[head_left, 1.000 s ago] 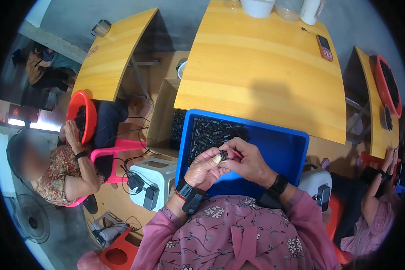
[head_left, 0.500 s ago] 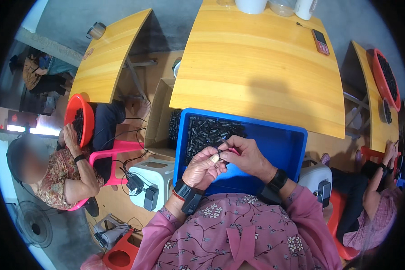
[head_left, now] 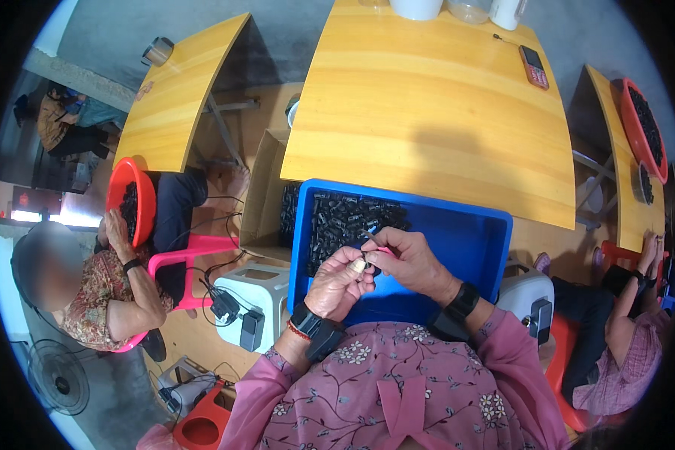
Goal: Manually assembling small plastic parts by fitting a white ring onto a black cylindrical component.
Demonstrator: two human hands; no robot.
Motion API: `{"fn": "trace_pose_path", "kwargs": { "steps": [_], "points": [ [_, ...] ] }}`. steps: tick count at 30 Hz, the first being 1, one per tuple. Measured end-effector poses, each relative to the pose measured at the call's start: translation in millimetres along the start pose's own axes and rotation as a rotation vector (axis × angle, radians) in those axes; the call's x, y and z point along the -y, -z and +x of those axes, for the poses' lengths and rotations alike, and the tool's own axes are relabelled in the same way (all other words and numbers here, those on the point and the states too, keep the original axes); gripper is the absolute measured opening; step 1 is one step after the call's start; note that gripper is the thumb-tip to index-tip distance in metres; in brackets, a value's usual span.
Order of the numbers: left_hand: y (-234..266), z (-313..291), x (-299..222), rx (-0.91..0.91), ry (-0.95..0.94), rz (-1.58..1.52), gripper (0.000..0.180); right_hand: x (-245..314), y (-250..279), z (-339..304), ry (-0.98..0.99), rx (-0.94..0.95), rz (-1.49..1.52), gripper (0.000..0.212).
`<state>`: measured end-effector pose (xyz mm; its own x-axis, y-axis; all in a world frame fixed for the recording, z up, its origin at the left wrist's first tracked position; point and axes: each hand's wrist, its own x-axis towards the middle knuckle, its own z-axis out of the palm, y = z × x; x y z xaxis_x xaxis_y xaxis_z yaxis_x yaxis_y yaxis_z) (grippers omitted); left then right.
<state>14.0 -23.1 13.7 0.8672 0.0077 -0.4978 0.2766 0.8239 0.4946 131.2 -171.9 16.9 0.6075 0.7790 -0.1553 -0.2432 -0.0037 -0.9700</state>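
Over the blue bin (head_left: 457, 255), both my hands meet close together. My left hand (head_left: 336, 283) is closed, pinching a small black part (head_left: 367, 262) that the fingers mostly hide; a pale yellowish cover wraps its thumb. My right hand (head_left: 411, 264) is closed round a slim tool with a pink handle (head_left: 384, 250), and its fingertips press against the same black part. A narrow grey end of the tool sticks out above the fingers; its exact kind is not clear. Small black plastic parts (head_left: 345, 221) lie heaped in the bin's left side.
A wooden table (head_left: 427, 97) stands beyond the bin, with a red phone (head_left: 533, 66) on it. Left of the bin is an open cardboard box (head_left: 262, 187). White stools (head_left: 251, 300) flank me. Co-workers sit left and right, near red basins (head_left: 148, 199) of black parts.
My hands stay together over the bin with only small finger shifts. The tool's grey end is tilted slightly differently. The heap of parts looks the same.
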Motion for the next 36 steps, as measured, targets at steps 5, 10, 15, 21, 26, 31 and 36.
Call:
{"fn": "trace_pose_path", "kwargs": {
  "steps": [5, 10, 15, 21, 26, 31, 36],
  "points": [
    [2, 0, 0, 0.021, -0.028, -0.117, 0.007, 10, 3, 1, 0.036, -0.046, -0.070, 0.021],
    [6, 2, -1, 0.059, -0.013, -0.255, 0.006, 9, 4, 0, 0.189, -0.016, -0.224, 0.020],
    [8, 1, -1, -0.004, -0.050, -0.278, 0.008, 10, -2, -3, 0.285, 0.026, -0.298, 0.015],
    [9, 0, -1, 0.009, -0.054, -0.308, 0.014, 11, -7, -2, 0.358, 0.020, -0.364, 0.015],
    [11, 0, 3, 0.018, -0.062, -0.317, 0.015, 9, -6, -3, 0.350, 0.010, -0.423, 0.014],
    [10, 1, 3, 0.012, -0.074, -0.298, 0.013, 7, -7, -3, 0.323, -0.006, -0.405, 0.014],
    [11, 1, 3, 0.025, -0.102, -0.268, 0.011, 11, -8, -4, 0.374, 0.017, -0.398, 0.014]
  ]
}}
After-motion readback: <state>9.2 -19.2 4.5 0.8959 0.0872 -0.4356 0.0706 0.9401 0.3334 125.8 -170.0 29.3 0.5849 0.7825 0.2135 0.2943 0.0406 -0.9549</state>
